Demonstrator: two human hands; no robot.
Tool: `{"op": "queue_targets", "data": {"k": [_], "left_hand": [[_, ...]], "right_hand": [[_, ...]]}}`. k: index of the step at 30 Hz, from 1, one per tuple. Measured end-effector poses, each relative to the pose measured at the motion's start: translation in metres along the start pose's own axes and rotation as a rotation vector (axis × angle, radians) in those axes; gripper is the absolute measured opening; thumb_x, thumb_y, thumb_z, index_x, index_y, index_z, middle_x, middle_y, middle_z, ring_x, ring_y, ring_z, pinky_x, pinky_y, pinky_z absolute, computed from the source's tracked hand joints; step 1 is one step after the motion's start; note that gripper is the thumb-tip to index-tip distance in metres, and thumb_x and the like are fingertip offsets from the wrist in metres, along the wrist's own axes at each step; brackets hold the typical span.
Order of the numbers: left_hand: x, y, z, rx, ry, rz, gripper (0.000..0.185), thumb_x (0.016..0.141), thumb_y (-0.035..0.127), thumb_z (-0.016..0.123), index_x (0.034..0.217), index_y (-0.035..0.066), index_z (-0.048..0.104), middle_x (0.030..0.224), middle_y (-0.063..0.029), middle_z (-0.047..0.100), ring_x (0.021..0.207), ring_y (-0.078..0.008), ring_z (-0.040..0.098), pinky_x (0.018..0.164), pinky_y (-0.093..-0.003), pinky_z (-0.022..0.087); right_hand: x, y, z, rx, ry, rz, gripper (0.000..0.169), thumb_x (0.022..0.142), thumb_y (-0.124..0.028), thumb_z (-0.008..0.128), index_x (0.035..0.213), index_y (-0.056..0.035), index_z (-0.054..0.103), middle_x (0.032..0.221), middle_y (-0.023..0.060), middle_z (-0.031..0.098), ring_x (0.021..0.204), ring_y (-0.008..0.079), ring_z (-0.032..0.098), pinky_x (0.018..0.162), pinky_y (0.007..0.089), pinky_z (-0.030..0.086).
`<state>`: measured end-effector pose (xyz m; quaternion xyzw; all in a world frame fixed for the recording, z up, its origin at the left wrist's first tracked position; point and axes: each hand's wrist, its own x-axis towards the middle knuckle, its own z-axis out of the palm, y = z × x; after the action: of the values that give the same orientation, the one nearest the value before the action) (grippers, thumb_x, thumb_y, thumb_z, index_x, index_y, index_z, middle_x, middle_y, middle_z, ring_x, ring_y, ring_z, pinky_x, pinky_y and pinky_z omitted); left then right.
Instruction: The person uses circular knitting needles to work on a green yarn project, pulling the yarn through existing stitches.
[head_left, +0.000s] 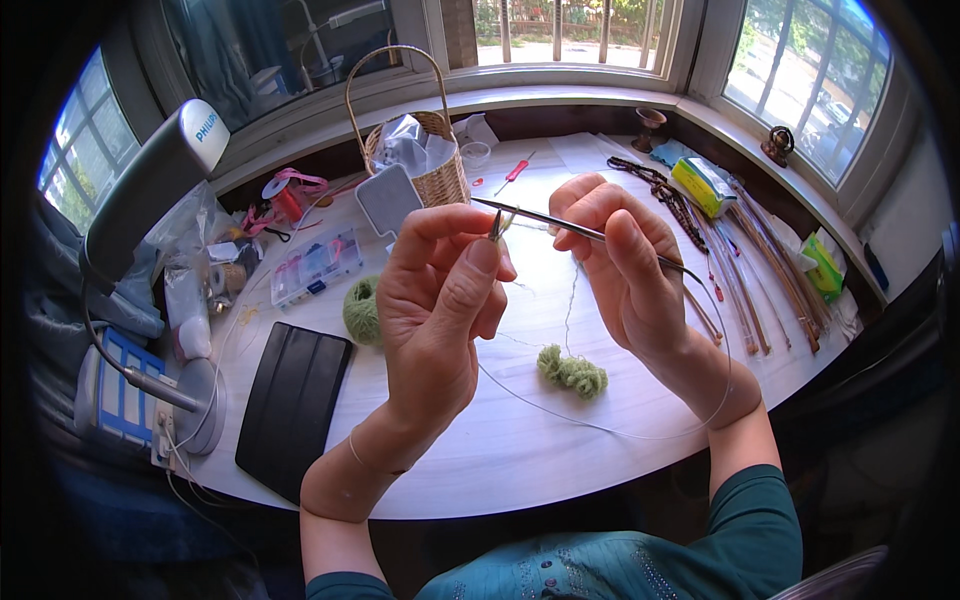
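Between the thumb and index finger of my left hand (442, 300) is one tip of a circular knitting needle, with a little light green yarn around it. My right hand (630, 262) grips the other metal needle tip (536, 217), which points left across the left fingertips. The needle's clear cable (600, 428) hangs in a wide loop below both hands. Under them on the table lies a small bunch of fuzzy green yarn (572, 372), with a thin strand running up from it. A green yarn ball (364, 310) sits just left of my left hand, partly hidden by it.
At left are a black tablet case (294, 409), a Philips desk lamp (157, 180) and a clear compartment box (316, 266). A wicker basket (439, 176) stands at the back, near a red-handled tool (517, 171). Several long needles (776, 262) and a tissue pack (703, 186) lie right.
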<state>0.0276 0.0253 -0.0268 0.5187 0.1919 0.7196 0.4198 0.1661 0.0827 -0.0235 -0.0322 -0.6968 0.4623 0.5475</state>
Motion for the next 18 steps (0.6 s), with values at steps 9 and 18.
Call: {"op": "queue_targets", "data": {"k": [9, 18], "left_hand": [[0.0003, -0.0001, -0.0012, -0.008, -0.024, 0.007, 0.016, 0.083, 0.015, 0.051, 0.095, 0.005, 0.049, 0.068, -0.0041, 0.052, 0.042, -0.0011, 0.033, 0.037, -0.0142, 0.025], [0.0002, 0.0018, -0.0008, 0.124, -0.041, 0.048, 0.017, 0.081, 0.011, 0.054, 0.095, 0.003, 0.050, 0.073, -0.0056, 0.054, 0.048, -0.0027, 0.044, 0.038, -0.0142, 0.032]], "right_hand": [[-0.0007, -0.0003, -0.0040, 0.021, -0.003, -0.024, 0.035, 0.086, -0.034, 0.043, 0.080, -0.0024, 0.057, 0.078, 0.0061, 0.051, 0.082, 0.0127, 0.043, 0.075, 0.0262, 0.035], [0.0013, -0.0068, -0.0051, -0.158, 0.001, -0.065, 0.034, 0.085, -0.033, 0.045, 0.081, -0.0012, 0.057, 0.084, 0.0081, 0.048, 0.081, 0.0130, 0.047, 0.071, 0.0244, 0.038]]}}
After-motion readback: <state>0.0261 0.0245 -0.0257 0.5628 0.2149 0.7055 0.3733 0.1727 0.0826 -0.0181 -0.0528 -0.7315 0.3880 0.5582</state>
